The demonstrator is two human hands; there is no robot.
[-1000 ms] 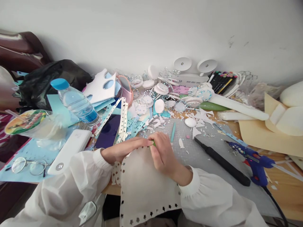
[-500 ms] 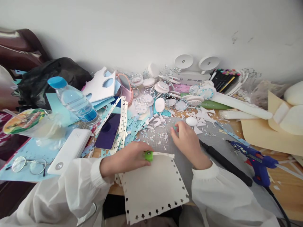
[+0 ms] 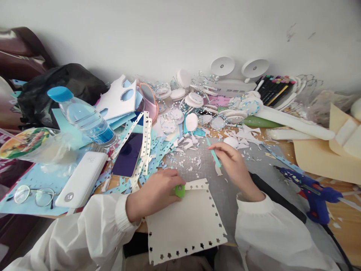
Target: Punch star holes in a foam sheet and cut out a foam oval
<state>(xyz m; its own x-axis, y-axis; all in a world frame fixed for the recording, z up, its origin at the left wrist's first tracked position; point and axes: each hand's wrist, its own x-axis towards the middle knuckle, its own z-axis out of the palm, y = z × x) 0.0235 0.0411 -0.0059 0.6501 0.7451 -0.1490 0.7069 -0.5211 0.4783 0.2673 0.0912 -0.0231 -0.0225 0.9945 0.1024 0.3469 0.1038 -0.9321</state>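
A cream paper sheet [image 3: 183, 222] lies before me, its lower part reaching past the table edge, with small flower- or star-shaped holes along its sides. My left hand [image 3: 159, 192] is closed on a small green craft punch [image 3: 179, 190] at the sheet's upper edge. Beside the punch, a punched cream strip [image 3: 197, 184] runs along that edge. Over the grey cutting mat [image 3: 197, 150], my right hand [image 3: 232, 163] pinches a slim teal stick-like tool [image 3: 214, 153]; its exact kind is unclear.
Paper scraps, punched strips [image 3: 145, 139] and white discs [image 3: 194, 99] crowd the back. A water bottle [image 3: 81, 114], phone [image 3: 128, 154], power bank [image 3: 83, 178] and glasses [image 3: 34, 195] lie left. A blue glue gun [image 3: 310, 192] and black rod-like object [image 3: 278, 195] are at right.
My right hand has lifted the teal tool from near the scraps and drawn it slightly right and nearer. The left hand and punch have shifted slightly right, revealing more of the punched strip.
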